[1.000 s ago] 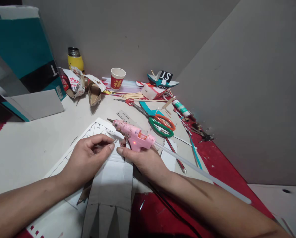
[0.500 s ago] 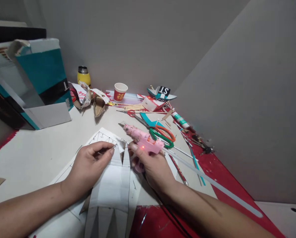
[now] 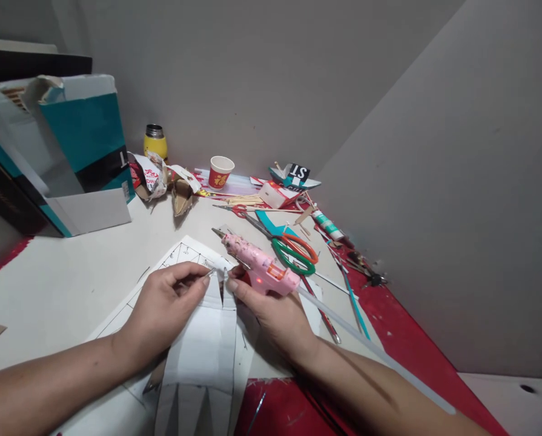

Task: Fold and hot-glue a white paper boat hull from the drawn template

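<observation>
A white cardboard piece [image 3: 202, 342] with pointed flaps at its ends and dark edge lines lies before me. My left hand [image 3: 159, 312] is closed in a pinch on the tip of its upper left flap. Thumb and index finger of my right hand [image 3: 280, 318] press at the neighbouring flap, and a narrow dark gap shows between the two. That same hand carries a pink hot glue gun [image 3: 255, 257], nozzle toward the upper left, its orange light lit. A long translucent glue stick [image 3: 370, 345] sticks out of its rear. The gun's handle is mostly hidden by my fingers.
Under my left hand lies a paper with drawn triangles [image 3: 120, 318]. Scissors with green and orange handles [image 3: 293, 263] and a pencil [image 3: 327, 321] are right of the gun. Farther back stand a paper cup [image 3: 220, 175], a yellow bottle [image 3: 155, 144] and a teal box [image 3: 86, 139].
My right thumb and index finger have moved left, closing in on the right flap. The glue gun has shifted slightly left and down. My left hand keeps its pinch.
</observation>
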{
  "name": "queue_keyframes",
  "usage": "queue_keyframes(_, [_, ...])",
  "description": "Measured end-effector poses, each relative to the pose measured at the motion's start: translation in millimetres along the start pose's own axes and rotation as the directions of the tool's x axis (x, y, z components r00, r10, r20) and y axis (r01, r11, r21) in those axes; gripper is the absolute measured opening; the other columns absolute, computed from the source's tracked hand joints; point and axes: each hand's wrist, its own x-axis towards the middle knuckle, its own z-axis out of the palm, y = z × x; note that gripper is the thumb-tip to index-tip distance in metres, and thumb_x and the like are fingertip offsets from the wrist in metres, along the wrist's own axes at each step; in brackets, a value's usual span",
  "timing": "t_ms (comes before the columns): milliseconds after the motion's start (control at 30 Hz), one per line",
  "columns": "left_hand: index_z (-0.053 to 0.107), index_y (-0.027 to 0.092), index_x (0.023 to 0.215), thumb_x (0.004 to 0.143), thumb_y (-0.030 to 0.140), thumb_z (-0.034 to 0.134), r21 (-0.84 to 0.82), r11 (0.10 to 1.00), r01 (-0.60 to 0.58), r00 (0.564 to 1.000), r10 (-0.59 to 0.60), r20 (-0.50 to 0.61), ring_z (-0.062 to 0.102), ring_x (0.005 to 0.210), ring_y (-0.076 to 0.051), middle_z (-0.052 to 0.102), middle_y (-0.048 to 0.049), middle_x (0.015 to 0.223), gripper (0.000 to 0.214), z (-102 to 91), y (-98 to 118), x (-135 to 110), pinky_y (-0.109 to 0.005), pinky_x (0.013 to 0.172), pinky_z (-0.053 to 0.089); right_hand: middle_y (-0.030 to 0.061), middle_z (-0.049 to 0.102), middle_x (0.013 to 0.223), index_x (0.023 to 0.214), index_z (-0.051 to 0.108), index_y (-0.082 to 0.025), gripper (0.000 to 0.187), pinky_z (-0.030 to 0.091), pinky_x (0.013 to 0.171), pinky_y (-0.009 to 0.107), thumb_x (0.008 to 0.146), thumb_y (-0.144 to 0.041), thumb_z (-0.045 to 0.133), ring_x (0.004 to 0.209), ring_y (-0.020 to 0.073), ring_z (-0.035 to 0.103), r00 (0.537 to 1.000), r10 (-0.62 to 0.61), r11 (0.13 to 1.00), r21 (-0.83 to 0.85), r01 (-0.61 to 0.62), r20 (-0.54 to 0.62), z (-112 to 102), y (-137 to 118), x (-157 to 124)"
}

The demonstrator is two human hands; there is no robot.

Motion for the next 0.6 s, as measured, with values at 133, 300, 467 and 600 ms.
queue_keyframes(133, [0.074, 0.020, 0.096, 0.084, 0.027, 0.061, 0.002, 1.000, -0.015, 1.000, 0.015, 0.007, 0.066, 0.074, -0.015, 0.076, -0.0005, 0.085, 0.019, 0.0, -1.0, -0.7, -0.024, 0.068, 0.052, 0.0019, 0.069, 0.088, 0.091, 0.071, -0.021, 0.023, 0.048, 0.081, 0.034, 0.075, -0.038, 0.069, 0.083, 0.0202, 0.063, 0.999, 0.033, 0.999, -0.009, -0.033, 0.005, 1.5, 3.4, -0.7])
queue_keyframes(300, [0.074, 0.021, 0.102, 0.084, 0.027, 0.062, 0.040, 0.998, -0.039, 0.999, 0.039, 0.016, 0.068, 0.084, -0.017, 0.076, -0.0024, 0.094, 0.023, -0.2, -2.5, -2.3, -0.026, 0.076, 0.053, 0.0014, 0.069, 0.082, 0.087, 0.071, -0.020, 0.018, 0.049, 0.080, 0.033, 0.078, -0.035, 0.067, 0.080, 0.0194, 0.062, 0.998, -0.051, 0.998, 0.036, 0.049, 0.046, 3.1, 2.5, 0.6])
queue_keyframes(467, [0.074, 0.020, 0.102, 0.084, 0.027, 0.062, 0.056, 0.998, -0.028, 1.000, 0.027, 0.013, 0.068, 0.082, -0.017, 0.076, -0.0028, 0.094, 0.023, 0.5, -1.4, -1.0, -0.026, 0.075, 0.053, 0.0014, 0.068, 0.077, 0.083, 0.071, -0.021, 0.014, 0.049, 0.082, 0.034, 0.077, -0.033, 0.067, 0.082, 0.0209, 0.062, 0.997, -0.072, 0.997, 0.003, 0.072, 0.029, 3.4, -3.4, 1.0])
queue_keyframes(600, [0.074, 0.021, 0.104, 0.085, 0.027, 0.061, 0.068, 0.997, -0.048, 0.999, 0.047, 0.021, 0.067, 0.079, -0.016, 0.076, -0.0015, 0.090, 0.024, 1.6, -1.9, -0.1, -0.024, 0.072, 0.053, 0.0019, 0.070, 0.085, 0.091, 0.072, -0.021, 0.018, 0.049, 0.085, 0.035, 0.078, -0.030, 0.067, 0.083, 0.0202, 0.063, 0.996, -0.076, 0.997, 0.022, 0.075, 0.043, 4.8, 1.0, 2.6])
